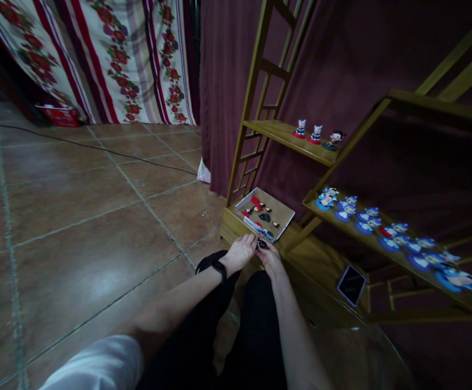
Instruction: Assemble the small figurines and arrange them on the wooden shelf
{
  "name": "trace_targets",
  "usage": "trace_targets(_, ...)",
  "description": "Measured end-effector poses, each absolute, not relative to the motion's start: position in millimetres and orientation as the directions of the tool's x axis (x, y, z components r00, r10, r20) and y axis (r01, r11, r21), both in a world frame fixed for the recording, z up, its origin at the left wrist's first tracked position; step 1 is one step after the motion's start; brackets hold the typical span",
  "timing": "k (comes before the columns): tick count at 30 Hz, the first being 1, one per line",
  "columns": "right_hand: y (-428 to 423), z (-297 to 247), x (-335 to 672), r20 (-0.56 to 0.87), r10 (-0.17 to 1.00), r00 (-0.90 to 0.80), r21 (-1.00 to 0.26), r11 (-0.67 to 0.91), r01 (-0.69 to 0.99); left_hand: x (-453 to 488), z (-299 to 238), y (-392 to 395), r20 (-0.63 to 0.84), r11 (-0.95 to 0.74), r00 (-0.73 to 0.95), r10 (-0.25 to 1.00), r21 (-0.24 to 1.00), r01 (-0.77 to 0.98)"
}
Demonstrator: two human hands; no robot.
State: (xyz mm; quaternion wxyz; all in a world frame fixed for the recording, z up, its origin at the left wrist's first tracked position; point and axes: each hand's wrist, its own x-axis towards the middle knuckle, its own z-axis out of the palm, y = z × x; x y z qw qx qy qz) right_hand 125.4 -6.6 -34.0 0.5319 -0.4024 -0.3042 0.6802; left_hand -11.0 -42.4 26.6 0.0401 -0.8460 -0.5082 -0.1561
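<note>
Over my lap, at the near edge of a shallow box (pixel 282 204), my two hands meet. My right hand (pixel 273 261) is closed around a small black figurine part (pixel 262 245). Right beside it, my left hand (pixel 241 251) has its fingers curled in against the same spot; what they pinch is hidden. Inside the box lie several loose figurine parts: red round bases (pixel 254 200), a black base (pixel 264 217) and small dark-haired pieces (pixel 275 224). The box rests on the low wooden shelf (pixel 230 223).
Three small figurines (pixel 317 134) stand on the upper shelf (pixel 276 132). Several blue-and-white figurines (pixel 368 219) line the middle shelf at right. A phone (pixel 351 285) lies on the low shelf. A dark cable (pixel 138 157) crosses the tiled floor near a red container (pixel 62 116).
</note>
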Motion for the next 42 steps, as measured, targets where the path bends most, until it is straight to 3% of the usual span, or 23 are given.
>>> trace_targets(19, -15.3, -17.9, 126.2, -0.226, 0.969, -0.100, -0.832, -0.246, -0.498, -8.1, 30.0, -45.8, 0.259, -0.482, 0.429, 0.865, 0.198, 0.853)
trace_targets(24, -16.6, -16.9, 126.6, -0.234, 0.963, -0.131, -0.830, -0.268, -0.490, -13.3, 20.7, -35.1, 0.287, -0.434, 0.329, 0.900, 0.504, 0.747)
trace_targets(28, -17.7, -14.0, 123.7, -0.237, 0.961, -0.145, -0.818, -0.278, -0.503, -20.1, 12.6, -19.2, 0.195, -0.298, 0.234, 0.952, 0.758, 0.580)
trace_targets(34, -21.5, -9.8, 116.8, -0.239, 0.960, -0.144, -0.802, -0.279, -0.528, -29.4, 12.7, -12.5, 0.100, -0.168, 0.253, 0.962, 0.950, 0.262)
trace_targets(38, -24.5, -4.8, 118.4, -0.258, 0.961, -0.095, -0.817, -0.270, -0.509, -48.9, 57.1, -1.2, 0.115, -0.157, 0.184, 0.976, 0.959, 0.237)
trace_targets(42, -28.8, 1.1, 123.4, -0.241, 0.967, -0.086, -0.822, -0.251, -0.512, -81.7, 173.4, 31.0, 0.273, -0.294, 0.112, 0.955, 0.913, 0.282)
